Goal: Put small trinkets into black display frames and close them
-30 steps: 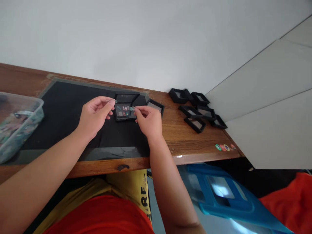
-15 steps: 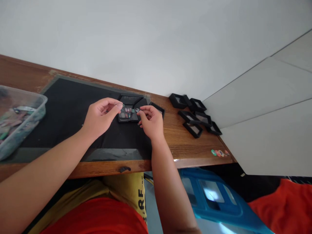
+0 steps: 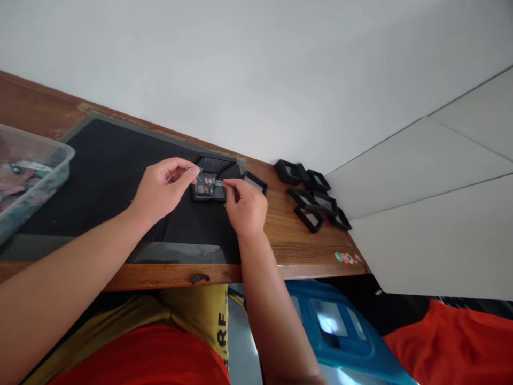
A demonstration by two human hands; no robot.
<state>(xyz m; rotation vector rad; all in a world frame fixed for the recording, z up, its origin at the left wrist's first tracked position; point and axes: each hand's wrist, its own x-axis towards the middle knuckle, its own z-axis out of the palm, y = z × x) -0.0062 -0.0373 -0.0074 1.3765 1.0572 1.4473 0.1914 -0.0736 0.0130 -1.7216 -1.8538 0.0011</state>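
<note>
My left hand (image 3: 162, 184) is closed in a pinch over the left side of an open black box (image 3: 208, 199). Between thumb and forefinger is a small thin piece with a greenish tip (image 3: 200, 169), too small to name. At the box's right side my right hand (image 3: 247, 206) pinches a small pale-green piece (image 3: 219, 183), its kind unclear. Several little pink, white and teal pieces (image 3: 209, 184), shaped like press-on nails, lie in rows inside the box. The box's raised lid (image 3: 216, 163) leans toward the wall.
A clear plastic tub (image 3: 60, 152) of mixed small pieces stands at the left on the black mat (image 3: 108, 160). One black frame-like box (image 3: 255, 182) sits beside my right hand. Several more black boxes (image 3: 310, 218) cluster on the wooden table's right. Round stickers (image 3: 347, 258) mark its front edge.
My right hand has turned and its fingers have closed into a pinch at the pale-green piece; the round pale item it had no longer shows. My left hand keeps its pinch. The view has shifted slightly.
</note>
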